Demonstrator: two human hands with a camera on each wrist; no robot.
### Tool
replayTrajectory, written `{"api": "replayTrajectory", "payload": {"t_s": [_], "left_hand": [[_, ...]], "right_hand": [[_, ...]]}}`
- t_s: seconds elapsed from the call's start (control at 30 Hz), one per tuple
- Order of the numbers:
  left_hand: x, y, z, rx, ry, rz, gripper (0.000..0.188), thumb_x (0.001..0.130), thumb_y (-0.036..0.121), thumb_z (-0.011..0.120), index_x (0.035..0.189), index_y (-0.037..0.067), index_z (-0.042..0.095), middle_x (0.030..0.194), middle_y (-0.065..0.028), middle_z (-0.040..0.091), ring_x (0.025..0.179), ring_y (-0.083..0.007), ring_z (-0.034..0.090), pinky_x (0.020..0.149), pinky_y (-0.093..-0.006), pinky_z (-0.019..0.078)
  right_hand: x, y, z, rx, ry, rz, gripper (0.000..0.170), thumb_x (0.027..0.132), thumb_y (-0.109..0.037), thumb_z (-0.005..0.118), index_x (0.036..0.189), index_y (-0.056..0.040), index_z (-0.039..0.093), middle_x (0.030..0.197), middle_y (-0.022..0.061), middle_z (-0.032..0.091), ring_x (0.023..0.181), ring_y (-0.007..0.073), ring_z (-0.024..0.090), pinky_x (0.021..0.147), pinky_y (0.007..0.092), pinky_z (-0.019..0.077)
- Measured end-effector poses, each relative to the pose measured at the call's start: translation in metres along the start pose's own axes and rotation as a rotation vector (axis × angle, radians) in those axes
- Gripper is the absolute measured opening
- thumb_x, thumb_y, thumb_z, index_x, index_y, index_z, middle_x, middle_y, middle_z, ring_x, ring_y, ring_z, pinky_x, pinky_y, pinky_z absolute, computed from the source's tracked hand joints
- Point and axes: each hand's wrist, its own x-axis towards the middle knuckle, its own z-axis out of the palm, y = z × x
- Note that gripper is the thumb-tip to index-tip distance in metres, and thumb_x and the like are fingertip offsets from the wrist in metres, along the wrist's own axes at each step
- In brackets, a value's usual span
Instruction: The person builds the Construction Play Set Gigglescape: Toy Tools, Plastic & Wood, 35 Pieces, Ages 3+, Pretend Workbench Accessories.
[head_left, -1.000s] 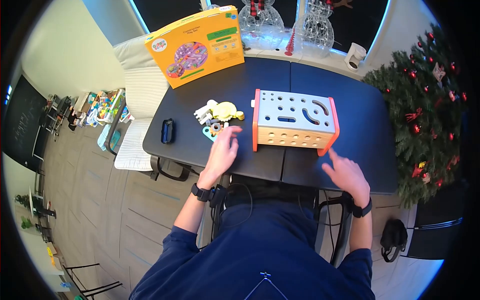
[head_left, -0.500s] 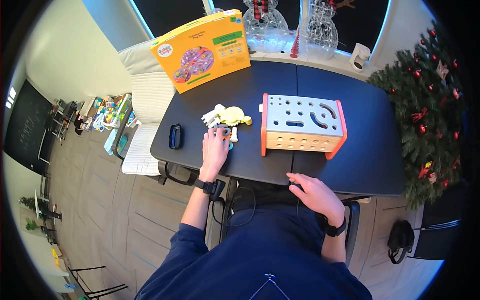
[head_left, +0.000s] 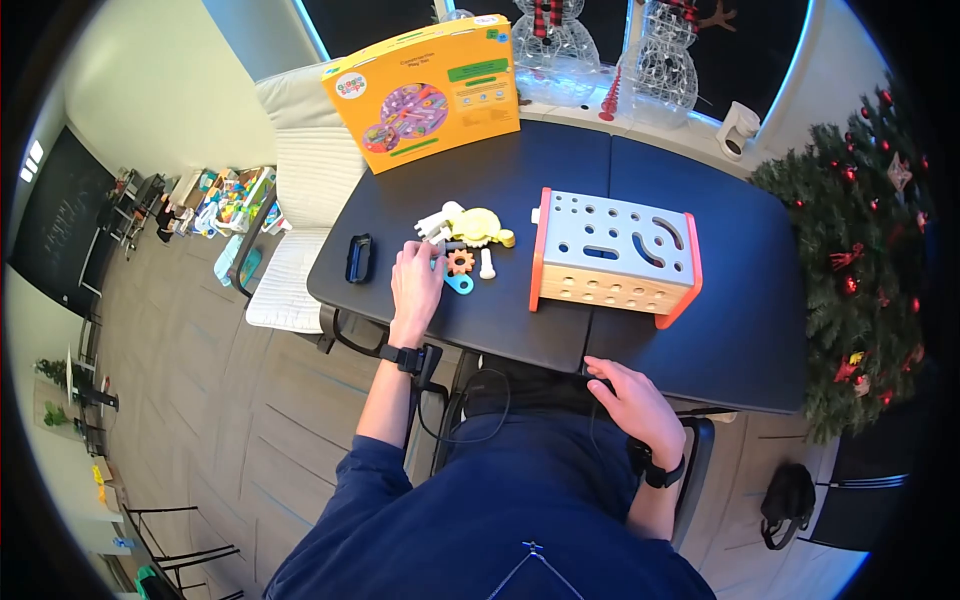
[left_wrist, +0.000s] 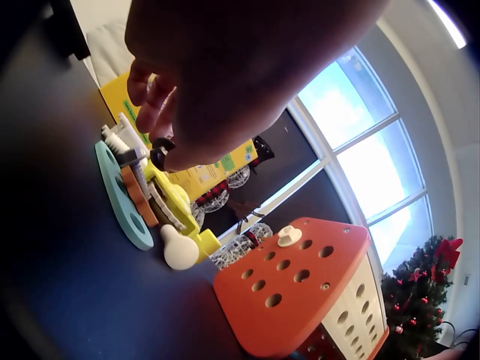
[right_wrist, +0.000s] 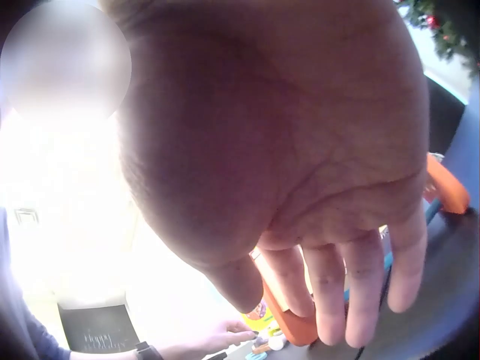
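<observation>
In the left wrist view my left hand (head_left: 417, 282) pinches a dark grey ring-shaped piece, seemingly a toy nut (left_wrist: 160, 152), between thumb and fingertips. Just right of that hand lie an orange gear (head_left: 460, 262), a teal strip with holes (head_left: 459, 284) and a white peg (head_left: 487, 264). Behind them sit a yellow toothed piece (head_left: 478, 226) and white toy pieces (head_left: 437, 224). My right hand (head_left: 640, 405) hovers at the table's front edge, fingers loosely extended and palm bare. A toy workbench (head_left: 622, 235) with a grey holed top and red ends stands right of the pieces.
A yellow toy box (head_left: 425, 95) stands upright at the back left of the black table (head_left: 740, 330). A small black tray (head_left: 360, 259) lies near the left edge. Beyond the right side is a decorated tree (head_left: 860, 270); a white chair (head_left: 290, 275) is at left.
My left hand moved left from beside the workbench to the loose pieces and now holds the grey nut, taken from by the gear. My right hand drew back from the workbench's right end.
</observation>
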Motion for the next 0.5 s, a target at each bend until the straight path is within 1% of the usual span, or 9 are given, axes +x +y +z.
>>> {"api": "replayTrajectory", "payload": {"t_s": [0.03, 0.07, 0.27, 0.37, 0.5], "left_hand": [[0.001, -0.004, -0.001, 0.015, 0.000, -0.014, 0.016, 0.096, 0.014, 0.076, 0.107, 0.003, 0.073, 0.112, -0.0153, 0.068, 0.103, -0.0375, 0.068, 0.088, -0.0509, 0.0560], [0.000, -0.007, -0.002, 0.026, -0.043, -0.056, 0.017, 0.098, 0.014, 0.075, 0.111, 0.004, 0.073, 0.115, -0.0171, 0.069, 0.106, -0.0379, 0.068, 0.090, -0.0497, 0.0568], [-0.006, -0.013, -0.001, -0.105, -0.163, -0.163, 0.019, 0.096, 0.015, 0.075, 0.111, 0.003, 0.073, 0.118, -0.0174, 0.069, 0.108, -0.0388, 0.068, 0.094, -0.0492, 0.0562], [-0.008, -0.013, 0.002, 0.011, -0.074, -0.063, 0.021, 0.095, 0.016, 0.076, 0.112, 0.004, 0.073, 0.116, -0.0161, 0.069, 0.108, -0.0391, 0.067, 0.092, -0.0513, 0.0563], [-0.008, 0.000, 0.000, 0.044, -0.089, 0.030, 0.026, 0.093, 0.021, 0.079, 0.115, 0.007, 0.074, 0.122, -0.0137, 0.068, 0.115, -0.0361, 0.062, 0.095, -0.0491, 0.0510]], "right_hand": [[0.001, 0.003, 0.002, -0.006, -0.004, -0.006, 0.039, 0.109, -0.025, 0.064, 0.142, -0.0053, 0.063, 0.133, 0.0205, 0.073, 0.120, 0.0409, 0.070, 0.101, 0.0456, 0.0563], [0.001, 0.005, 0.003, -0.014, -0.012, -0.009, 0.039, 0.109, -0.025, 0.064, 0.142, -0.0052, 0.063, 0.133, 0.0204, 0.073, 0.120, 0.0408, 0.070, 0.101, 0.0454, 0.0562], [0.006, 0.005, 0.011, -0.001, -0.094, -0.021, 0.039, 0.108, -0.023, 0.064, 0.142, -0.0045, 0.063, 0.133, 0.0198, 0.073, 0.121, 0.0404, 0.069, 0.102, 0.0443, 0.0562], [0.005, 0.003, 0.008, -0.009, -0.102, -0.020, 0.039, 0.108, -0.024, 0.064, 0.142, -0.0043, 0.063, 0.133, 0.0196, 0.073, 0.121, 0.0399, 0.069, 0.102, 0.0442, 0.0559], [0.004, 0.006, 0.006, 0.004, -0.090, -0.018, 0.040, 0.109, -0.025, 0.064, 0.142, -0.0045, 0.063, 0.134, 0.0194, 0.073, 0.122, 0.0395, 0.069, 0.103, 0.0440, 0.0553]]}}
